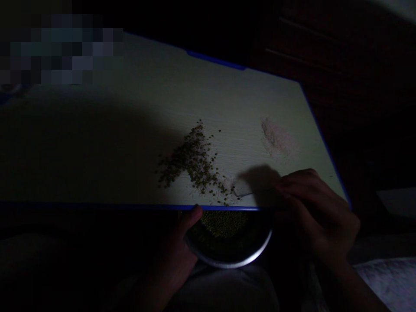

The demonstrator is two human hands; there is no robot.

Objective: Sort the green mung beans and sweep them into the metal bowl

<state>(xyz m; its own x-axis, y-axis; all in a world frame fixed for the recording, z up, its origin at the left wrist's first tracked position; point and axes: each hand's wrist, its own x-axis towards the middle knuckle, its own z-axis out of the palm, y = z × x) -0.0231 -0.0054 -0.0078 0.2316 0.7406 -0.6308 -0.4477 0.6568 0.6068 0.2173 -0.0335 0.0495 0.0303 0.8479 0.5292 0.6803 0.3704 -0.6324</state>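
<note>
My left hand [183,245] grips the side of a round metal bowl [256,256], its thumb over the rim at the table edge. Small green beans [224,223], which look like mung beans, lie in the bowl. My right hand [320,212] is closed on a thin utensil with a curved end [247,194]; the dim light hides its exact kind. That end touches the table by the near side of a scattered pile of green beans [198,160] mixed with pale grains. Farther right is a separate small heap of pale, rice-like grains [277,138].
The pale table [234,99] has a blue edge and a grain-textured top. Its near edge overhangs part of the bowl. A blurred-out patch [61,50] covers the far left corner. Pale patterned cloth [390,277] shows at lower right. The surroundings are very dark.
</note>
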